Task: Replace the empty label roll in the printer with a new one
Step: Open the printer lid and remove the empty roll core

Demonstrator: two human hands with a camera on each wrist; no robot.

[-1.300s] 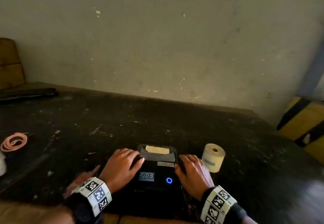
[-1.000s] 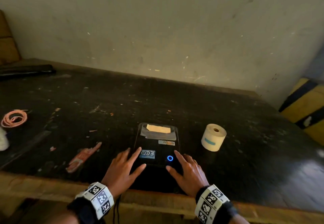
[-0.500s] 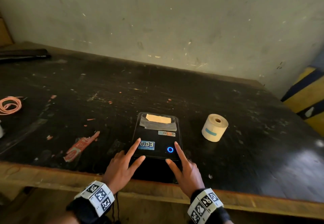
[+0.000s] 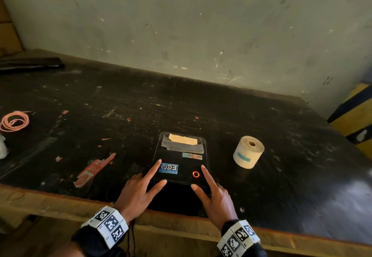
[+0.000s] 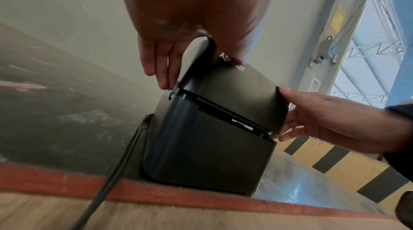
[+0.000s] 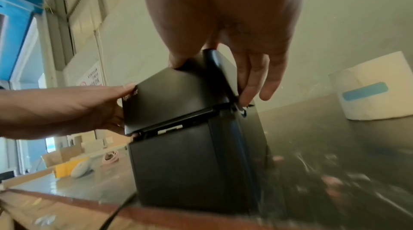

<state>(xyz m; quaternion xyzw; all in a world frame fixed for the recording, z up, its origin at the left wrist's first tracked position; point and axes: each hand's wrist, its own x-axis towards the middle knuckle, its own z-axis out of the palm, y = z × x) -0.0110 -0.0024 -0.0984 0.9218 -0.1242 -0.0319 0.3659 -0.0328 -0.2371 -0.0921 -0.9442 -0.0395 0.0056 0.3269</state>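
The left grip (image 4: 138, 194) and right grip (image 4: 216, 196), fingers spread straight, are pressing the ajar lid (image 5: 234, 89) of the printer (image 4: 182, 161) at the surface (image 4: 201, 106) edge; next, it likely needs swinging up. The new roll (image 4: 248, 152) is sitting to its right.

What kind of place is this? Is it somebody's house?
Probably a warehouse or workshop, not a house: there's a scuffed black workbench, a yellow-and-black striped safety barrier, and a high white steel-truss roof.

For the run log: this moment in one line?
step: opening printer | left hand: on lid, left side | right hand: on lid, right side | light: red | new roll: on table
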